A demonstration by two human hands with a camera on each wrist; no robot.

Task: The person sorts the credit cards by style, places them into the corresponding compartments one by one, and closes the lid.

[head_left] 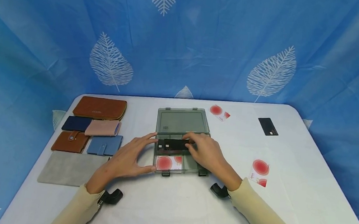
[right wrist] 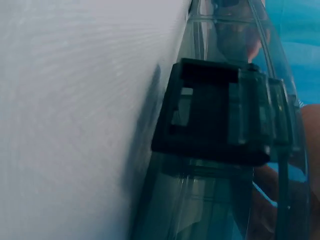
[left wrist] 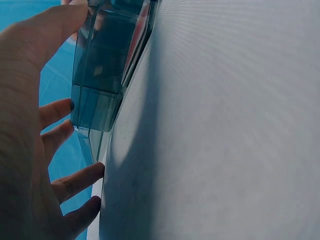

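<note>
A green translucent divided box point(head_left: 190, 165) stands with its lid point(head_left: 183, 121) folded back. My right hand point(head_left: 206, 150) is over its right half, pinching a black card point(head_left: 176, 145) at the right end. Another black card point(head_left: 160, 147) shows partly beneath the left end of that one. In the front left compartment lies a red-and-white card point(head_left: 169, 163). My left hand point(head_left: 129, 157) spans the box's left side with fingers spread, its thumb touching the front corner; in the left wrist view the lower fingers stand apart from the box wall point(left wrist: 102, 65). A dark latch point(right wrist: 210, 115) fills the right wrist view.
Right of the box lie red-and-white cards point(head_left: 219, 113) point(head_left: 259, 173) and a black card point(head_left: 268, 126). At left are a brown zip wallet point(head_left: 99, 108), navy point(head_left: 76, 123), pink point(head_left: 102, 127), brown snap point(head_left: 70, 141) and blue point(head_left: 105, 144) wallets, and a grey flat pouch point(head_left: 71, 169).
</note>
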